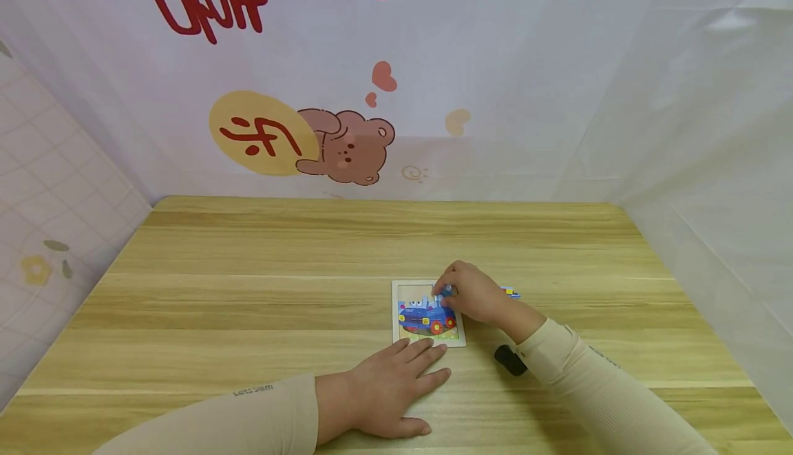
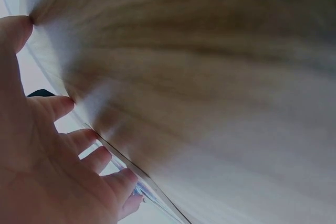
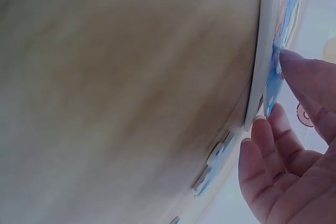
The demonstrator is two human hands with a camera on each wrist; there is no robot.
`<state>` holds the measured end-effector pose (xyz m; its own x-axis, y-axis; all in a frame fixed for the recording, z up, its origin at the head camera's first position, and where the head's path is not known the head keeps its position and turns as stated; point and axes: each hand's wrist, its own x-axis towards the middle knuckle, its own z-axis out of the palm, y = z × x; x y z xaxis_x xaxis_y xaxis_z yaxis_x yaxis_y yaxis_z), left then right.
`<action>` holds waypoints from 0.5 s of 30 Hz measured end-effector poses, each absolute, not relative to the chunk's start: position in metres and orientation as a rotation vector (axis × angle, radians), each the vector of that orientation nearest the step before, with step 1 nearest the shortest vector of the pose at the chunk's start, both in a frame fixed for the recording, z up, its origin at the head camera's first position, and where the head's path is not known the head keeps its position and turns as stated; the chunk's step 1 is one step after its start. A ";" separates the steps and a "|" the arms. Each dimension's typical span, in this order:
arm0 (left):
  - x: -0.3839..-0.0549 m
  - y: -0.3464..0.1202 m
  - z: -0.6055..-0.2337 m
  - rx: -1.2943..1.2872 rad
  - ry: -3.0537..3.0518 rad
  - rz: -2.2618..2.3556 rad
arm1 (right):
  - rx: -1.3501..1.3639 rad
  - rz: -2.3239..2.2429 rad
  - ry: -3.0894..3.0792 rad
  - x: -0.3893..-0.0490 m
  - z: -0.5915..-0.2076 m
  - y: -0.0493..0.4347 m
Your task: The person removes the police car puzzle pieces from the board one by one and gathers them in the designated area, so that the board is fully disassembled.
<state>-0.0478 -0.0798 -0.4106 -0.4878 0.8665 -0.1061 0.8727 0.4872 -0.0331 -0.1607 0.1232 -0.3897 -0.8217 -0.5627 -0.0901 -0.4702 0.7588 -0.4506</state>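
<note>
A white printed backdrop (image 1: 526, 62) is surrounding one wooden table (image 1: 248, 255), and one printed bear (image 1: 350, 149) is showing on it. Two beige sleeves (image 1: 248, 414) are covering the forearms, and two hands are working at the table. The left hand (image 1: 387, 389) is lying with fingers spread, grasping nothing, some of its fingertips touching the near edge of one puzzle board (image 1: 395, 310); the right hand (image 1: 476, 295) is pinching a piece between thumb and fingertips over the board's upper right corner. The board is lying flat in front of the person, its pale rim framing one blue car picture (image 1: 421, 317), while a bare patch is showing at its upper left; the joins are showing too faintly for counting its pieces. One black object (image 1: 511, 360) is resting nearer the person, partly behind the right sleeve. Beyond the right hand, at least one loose piece (image 3: 212, 166) is lying on the table just beside the board; the hand is hiding too much for a full count. Smallest is the single pinched piece (image 3: 273, 90), probably weighing little and staying stiff, its glossy face likely slipping under a flat press, its thin tabs perhaps bending, so opposite edges are offering the surest hold.
</note>
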 end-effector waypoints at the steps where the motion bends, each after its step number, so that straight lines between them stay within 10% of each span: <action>1: -0.048 -0.080 -0.411 1.550 2.646 -0.127 | -0.804 -0.623 2.732 -0.161 -0.390 0.123; 15: -0.048 -0.080 -0.410 1.548 2.635 -0.116 | -0.687 -0.759 2.678 -0.168 -0.391 0.121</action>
